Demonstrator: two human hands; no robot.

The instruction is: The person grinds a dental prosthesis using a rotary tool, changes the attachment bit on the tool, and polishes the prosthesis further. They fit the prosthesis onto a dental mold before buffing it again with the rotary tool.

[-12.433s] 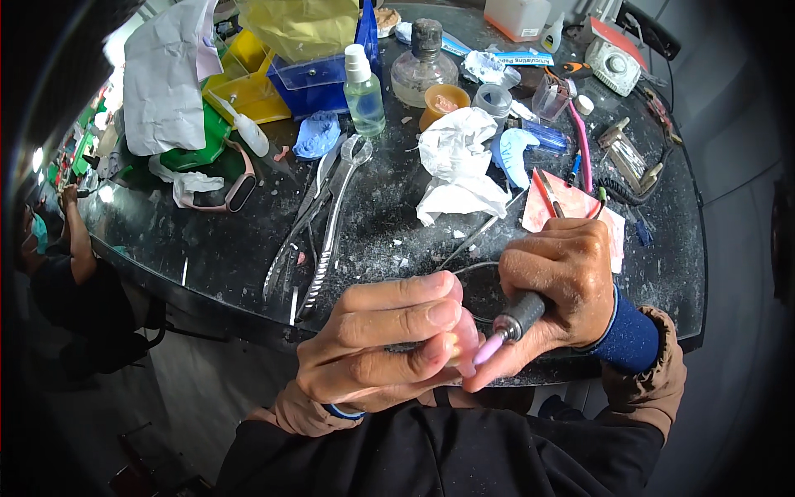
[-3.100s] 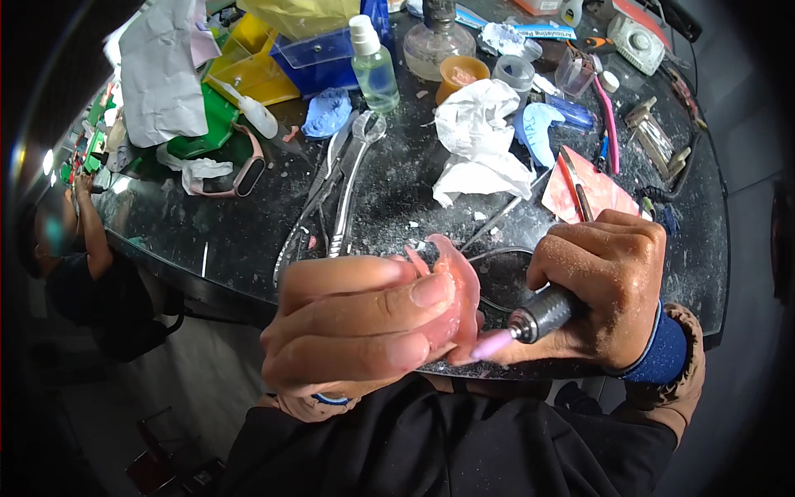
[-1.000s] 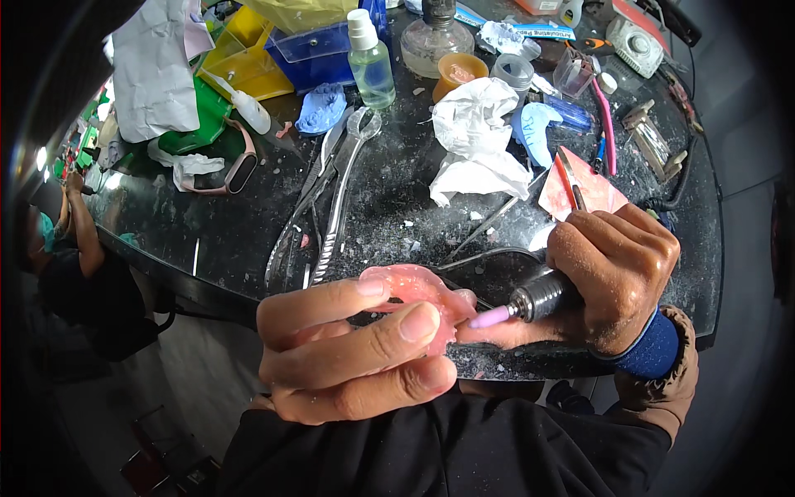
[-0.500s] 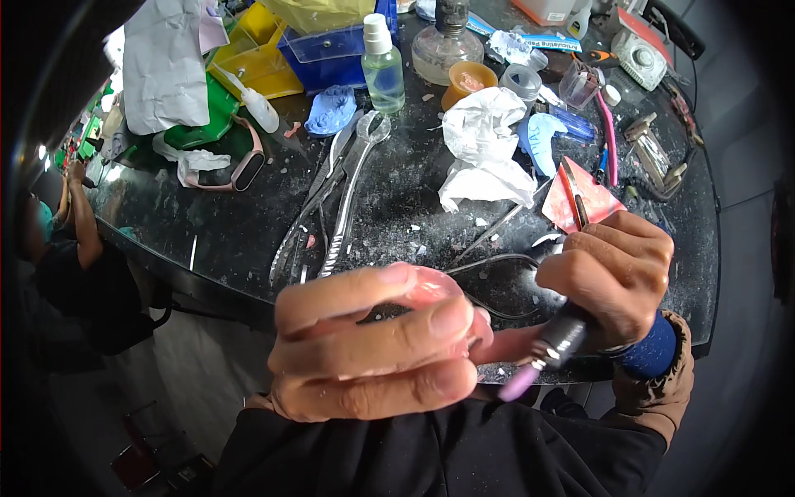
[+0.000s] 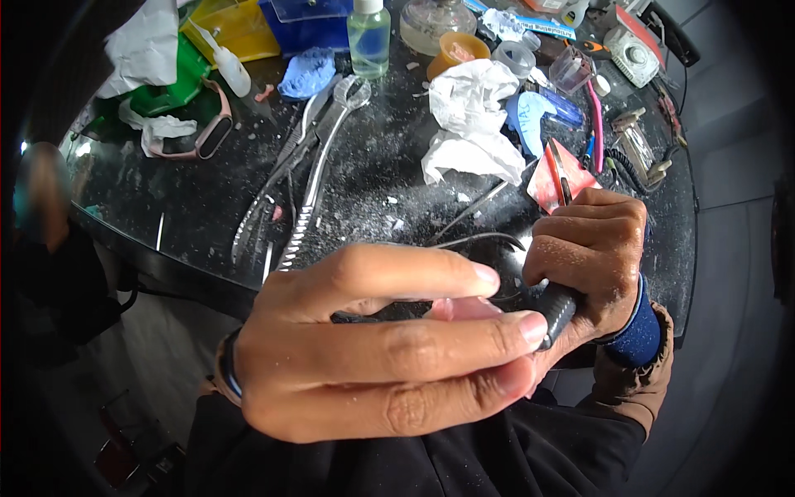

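Note:
My left hand is curled around a pink, translucent moulded piece, mostly hidden behind its long fingers. Beside it, my right hand is wrapped round a dark ribbed handpiece; the left fingertips cover its front end and bit, so I cannot see whether bit and piece touch. Beyond my right knuckles lies a red-pink sheet with a thin metal tool on it. A curved dark cable or wire runs on the dusty black bench behind my hands.
Metal pliers-like tools lie left of crumpled tissue. At the back are blue moulds, a spray bottle, bins, an orange cup and a white device. Another person is at the left edge.
My left hand has come up larger and closer, shifting right over the handpiece's tip, which showed earlier; less of the pink piece shows. The bench sits higher and further left in view.

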